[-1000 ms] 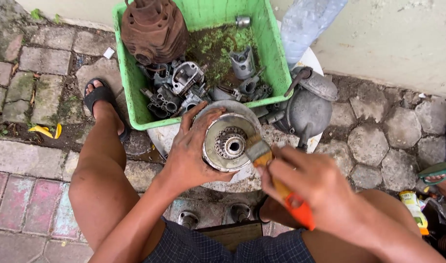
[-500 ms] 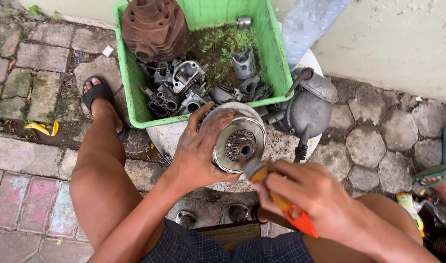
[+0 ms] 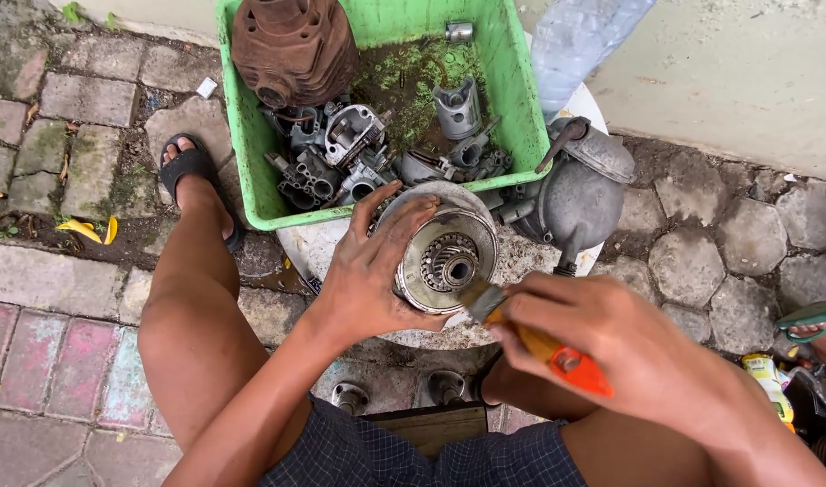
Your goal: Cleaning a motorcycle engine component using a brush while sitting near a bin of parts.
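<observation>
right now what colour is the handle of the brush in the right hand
Orange, with a yellowish stretch nearer the bristles: the brush handle shows best in the head view, the only one.

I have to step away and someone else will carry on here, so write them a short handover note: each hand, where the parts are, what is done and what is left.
Left hand: grips the round metal drum part by its rim, tilted toward the camera over the white basin.
Right hand: holds the orange-handled brush, bristles at the drum's lower rim.
Other parts: a rusty finned cylinder and grey engine pieces lie in the green tub; a grey casing sits right of it.
Done: the drum's inside looks fairly clean.
Left: probably the rim, then the parts in the tub, which look dirty.
</observation>
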